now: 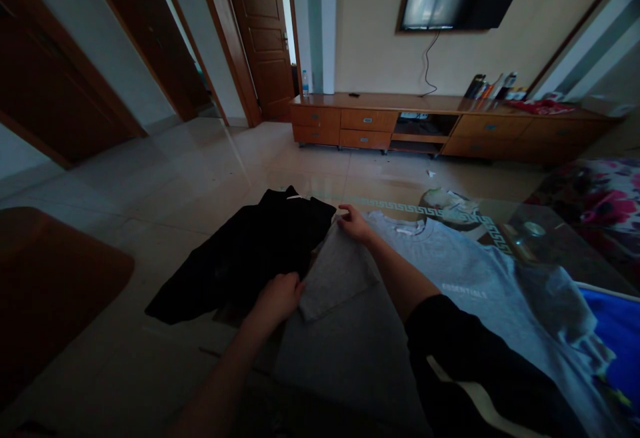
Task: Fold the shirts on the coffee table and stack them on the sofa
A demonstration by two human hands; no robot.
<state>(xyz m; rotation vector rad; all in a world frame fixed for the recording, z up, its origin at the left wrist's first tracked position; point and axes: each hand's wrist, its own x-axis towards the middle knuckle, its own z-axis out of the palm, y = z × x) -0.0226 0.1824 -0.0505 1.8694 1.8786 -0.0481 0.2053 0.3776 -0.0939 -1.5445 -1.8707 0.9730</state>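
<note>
A grey T-shirt [445, 258] with the word ESSENTIALS across its chest lies spread on a glass table. Its left-hand sleeve [340, 278] lies over the body of the shirt. My left hand [281, 297] is closed at the lower outer edge of that sleeve. Higher up, my right hand [354, 223] pinches the sleeve's upper edge close to the shoulder, with its index finger pointing left. Just left of both hands lies a heap of black clothing [250, 245], its far edge close to my right fingertips.
The glass table [515, 215] has a patterned border, with a small glass object [534, 229] on its right part. Blue cloth [613, 328] lies at the right. A brown stool-like block [55, 291] stands left. Beyond are a wooden TV cabinet [367, 120] and a flowered cover [600, 198].
</note>
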